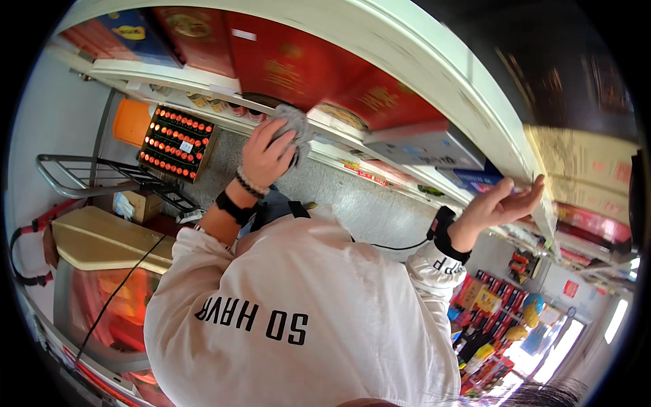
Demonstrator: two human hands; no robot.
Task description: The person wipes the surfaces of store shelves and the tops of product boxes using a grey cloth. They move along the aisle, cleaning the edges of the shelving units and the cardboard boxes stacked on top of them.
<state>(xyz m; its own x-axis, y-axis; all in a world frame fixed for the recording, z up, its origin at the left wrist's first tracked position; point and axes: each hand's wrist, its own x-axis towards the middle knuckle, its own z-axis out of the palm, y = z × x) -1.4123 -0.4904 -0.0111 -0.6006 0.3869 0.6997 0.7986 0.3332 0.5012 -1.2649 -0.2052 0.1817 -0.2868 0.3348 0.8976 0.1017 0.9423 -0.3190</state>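
My left hand [267, 155] grips a fluffy grey cloth [297, 124], its fingers curled over it, at the front edge of a white shelf [325, 119]. Behind the cloth stand large red gift boxes [285, 56] with gold print. My right hand [491, 206] is raised at the right, fingers apart and holding nothing, close to a white shelf edge [541, 203]. Whether its fingertips touch that edge cannot be told. Near it lie a dark blue box [473, 178] and a silver-grey box [427, 147].
Cans [216, 104] line a lower shelf. On the floor at the left are a crate of orange-capped bottles [175, 142], an orange container [133, 122] and a metal-framed hand cart [101, 175]. A chest freezer [112, 300] stands beside me. Stacked goods [493, 300] are at the right.
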